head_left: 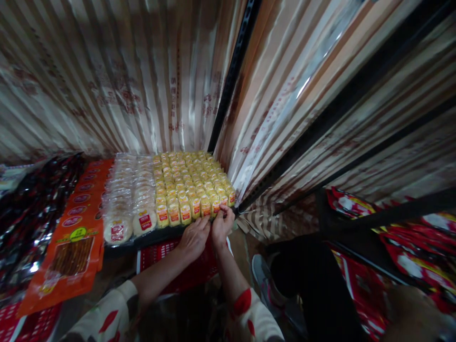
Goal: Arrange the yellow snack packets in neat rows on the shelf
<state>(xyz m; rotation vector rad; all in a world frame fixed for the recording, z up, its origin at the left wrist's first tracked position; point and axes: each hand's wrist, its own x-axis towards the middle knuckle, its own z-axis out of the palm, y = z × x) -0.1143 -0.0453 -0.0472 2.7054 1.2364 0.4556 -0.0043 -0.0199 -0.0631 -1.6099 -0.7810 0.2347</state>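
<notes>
Rows of small yellow wrapped snack packets point(185, 210) with red-and-white labels stand on a dark shelf. My right hand point(221, 225) is at the front row near the right end, its fingers bent and closed against one packet. Close beside it, my left hand point(195, 236) has its fingers pressed together at the lower front of the packets by the shelf edge point(160, 233). Its fingertips are partly hidden, and I cannot make out what they hold. Left of the yellow packets stand two rows of clear-wrapped round pale cakes point(145, 221).
Orange snack bags point(76, 237) and dark shiny packets point(32, 223) lie left. A red basket point(160, 261) is below the shelf. A black post point(231, 80) rises behind. Another person's dark-trousered leg point(313, 285) and red packages point(409, 251) are at right.
</notes>
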